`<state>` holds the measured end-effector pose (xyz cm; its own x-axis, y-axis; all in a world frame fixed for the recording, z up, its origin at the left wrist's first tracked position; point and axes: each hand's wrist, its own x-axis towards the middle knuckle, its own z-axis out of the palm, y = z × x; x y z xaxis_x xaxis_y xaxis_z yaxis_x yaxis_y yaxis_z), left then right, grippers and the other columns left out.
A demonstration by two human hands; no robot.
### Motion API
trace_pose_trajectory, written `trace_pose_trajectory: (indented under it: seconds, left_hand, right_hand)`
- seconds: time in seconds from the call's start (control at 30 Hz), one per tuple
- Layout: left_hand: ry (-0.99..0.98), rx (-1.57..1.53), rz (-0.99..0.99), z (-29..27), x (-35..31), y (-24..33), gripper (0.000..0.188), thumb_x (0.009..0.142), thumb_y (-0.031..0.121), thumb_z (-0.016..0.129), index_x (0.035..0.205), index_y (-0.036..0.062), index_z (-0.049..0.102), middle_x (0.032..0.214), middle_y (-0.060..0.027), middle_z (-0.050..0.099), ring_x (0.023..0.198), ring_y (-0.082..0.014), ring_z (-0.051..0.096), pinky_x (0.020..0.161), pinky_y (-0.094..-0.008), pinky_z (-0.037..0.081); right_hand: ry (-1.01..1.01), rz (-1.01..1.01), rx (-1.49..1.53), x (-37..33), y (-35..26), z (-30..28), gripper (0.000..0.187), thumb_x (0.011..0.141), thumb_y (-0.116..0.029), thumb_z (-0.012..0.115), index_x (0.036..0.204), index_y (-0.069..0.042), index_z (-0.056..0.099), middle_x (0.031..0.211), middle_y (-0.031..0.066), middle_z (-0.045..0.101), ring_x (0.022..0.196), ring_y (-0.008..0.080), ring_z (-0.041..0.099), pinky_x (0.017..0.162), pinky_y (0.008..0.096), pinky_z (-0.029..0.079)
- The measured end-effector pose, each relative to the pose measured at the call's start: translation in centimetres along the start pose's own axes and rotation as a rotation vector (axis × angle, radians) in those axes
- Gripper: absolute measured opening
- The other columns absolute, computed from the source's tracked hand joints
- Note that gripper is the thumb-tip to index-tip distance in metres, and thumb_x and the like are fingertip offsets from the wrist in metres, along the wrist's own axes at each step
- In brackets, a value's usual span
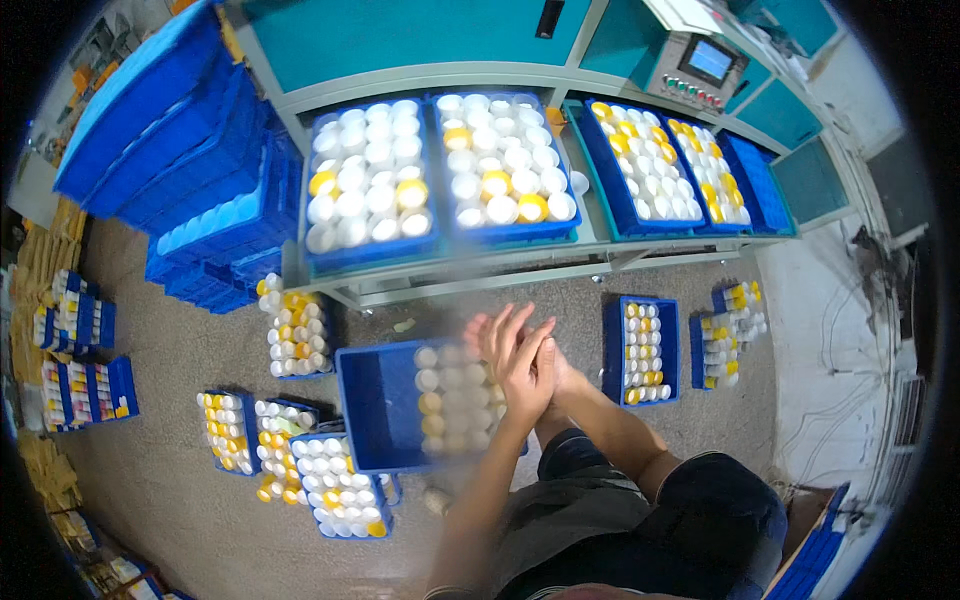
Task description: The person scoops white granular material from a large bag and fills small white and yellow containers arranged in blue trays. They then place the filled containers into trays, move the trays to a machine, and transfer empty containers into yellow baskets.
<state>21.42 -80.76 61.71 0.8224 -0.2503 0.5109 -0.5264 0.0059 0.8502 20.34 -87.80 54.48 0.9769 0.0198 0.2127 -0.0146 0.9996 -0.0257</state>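
My left hand (524, 374) and my right hand (564, 376) are pressed together palm to palm in front of me, with nothing visible between them. The left hand's fingers are stretched out and slightly apart. Behind it, the right hand is partly hidden, and its fingertips look extended and a little blurred. Below and to the left of my hands is a blue crate (378, 402). Its right part holds rows of white-capped and yellow-capped containers (452, 400), and its left part shows bare blue floor. My left forearm covers part of that crate's right side.
Full crates (370, 180) of capped containers line a machine bench with teal panels (420, 45) and a control panel (700, 75). Stacked blue crates (190, 130) stand at far left. More filled crates are on the floor left, with another crate (642, 350) at right.
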Motion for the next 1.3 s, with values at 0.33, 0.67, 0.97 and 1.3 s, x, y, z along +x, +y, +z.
trace_pose_trajectory:
  seconds: [0.33,0.67,0.97,1.3]
  left_hand:
    - [-0.096,0.389,-0.023,14.1,13.1,-7.6,0.046,0.09,0.032,0.058,0.128,0.0073,0.06,0.142,-0.0176,0.045,0.14,-0.0393,0.03,0.115,-0.0609,0.013]
    - [-0.204,1.111,-0.353,13.7,18.7,-25.2,0.068,0.095,0.038,0.053,0.147,-0.0006,0.033,0.154,-0.0191,0.032,0.146,-0.0349,0.023,0.118,-0.0539,0.013]
    - [-0.203,1.091,-0.382,13.4,19.4,-23.9,0.072,0.089,0.037,0.06,0.146,-0.0001,0.036,0.152,-0.0175,0.037,0.145,-0.0344,0.026,0.118,-0.0521,0.016]
    - [-0.137,0.971,-0.402,13.0,19.2,-23.8,0.071,0.09,0.039,0.059,0.145,0.0003,0.037,0.151,-0.016,0.037,0.146,-0.0322,0.023,0.119,-0.0514,0.014]
  right_hand:
    - [0.738,0.207,-0.32,10.3,-21.0,-2.0,0.043,0.103,-0.022,0.043,0.14,0.0,0.043,0.139,0.0115,0.048,0.131,0.0208,0.045,0.111,0.0345,0.036]
    - [0.675,-0.406,-0.145,37.9,-38.1,-10.5,0.056,0.107,-0.039,0.025,0.139,0.007,0.031,0.138,0.0192,0.043,0.131,0.0277,0.042,0.113,0.0369,0.036]
    - [0.687,-0.506,-0.312,44.1,-41.1,-13.0,0.088,0.093,-0.074,0.023,0.155,-0.013,0.014,0.16,0.0152,0.015,0.146,0.0358,0.016,0.119,0.0573,0.015]
    - [0.997,-0.449,-0.686,44.9,-45.4,-16.7,0.06,0.094,-0.05,0.044,0.137,-0.008,0.045,0.137,0.0152,0.041,0.125,0.0346,0.044,0.105,0.0539,0.039]
